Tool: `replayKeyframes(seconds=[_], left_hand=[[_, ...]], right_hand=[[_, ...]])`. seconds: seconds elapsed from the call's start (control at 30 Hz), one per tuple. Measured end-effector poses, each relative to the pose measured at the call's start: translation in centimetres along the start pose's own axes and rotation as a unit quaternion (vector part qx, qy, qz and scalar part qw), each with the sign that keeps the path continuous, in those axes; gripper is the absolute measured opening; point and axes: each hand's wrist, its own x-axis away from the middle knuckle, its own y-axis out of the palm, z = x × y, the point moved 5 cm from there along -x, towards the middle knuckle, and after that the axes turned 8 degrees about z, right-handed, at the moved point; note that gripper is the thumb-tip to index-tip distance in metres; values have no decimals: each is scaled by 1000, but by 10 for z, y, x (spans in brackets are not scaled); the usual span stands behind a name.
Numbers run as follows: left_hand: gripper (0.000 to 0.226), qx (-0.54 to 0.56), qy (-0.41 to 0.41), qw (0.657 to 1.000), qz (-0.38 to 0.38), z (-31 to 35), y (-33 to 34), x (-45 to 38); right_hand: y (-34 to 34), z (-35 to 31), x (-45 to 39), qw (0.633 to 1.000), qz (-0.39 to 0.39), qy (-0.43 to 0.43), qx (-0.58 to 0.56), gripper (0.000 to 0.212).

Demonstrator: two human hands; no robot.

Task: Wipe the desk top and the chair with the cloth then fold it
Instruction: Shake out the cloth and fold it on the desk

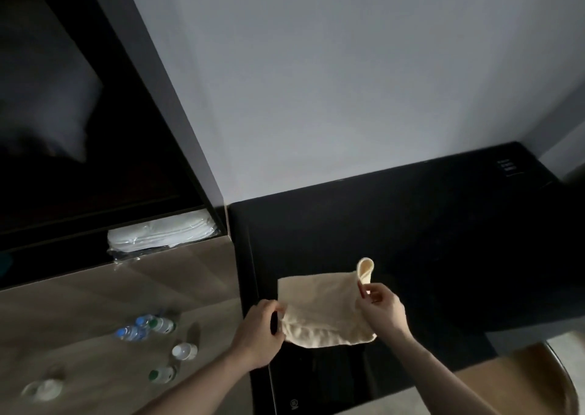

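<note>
Head camera looks down on the dark desk top (411, 224), with the wooden chair (550, 379) at its near right edge. On the desk lies the cream cloth (319, 310), partly folded. Both arms reach forward. The left hand (258, 332) curls its fingers round the cloth's left edge. The right hand (381, 308) pinches a lifted corner between thumb and fingertips.
</note>
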Motion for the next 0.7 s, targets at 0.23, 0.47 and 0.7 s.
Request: replayKeyframes(seconds=[0.23,0.47,0.7], left_hand=[[42,165,-195,966,42,-4,-2,-20],[66,192,-297,935,24,-6,16,-40],[110,220,-381,897,-29,18,38,-54]], right_hand=[[82,-40,25,983,-167,-69,30,15],[91,-9,12,984,-152,-69,60,51],[62,34,-28,988,-133,27,79,95]])
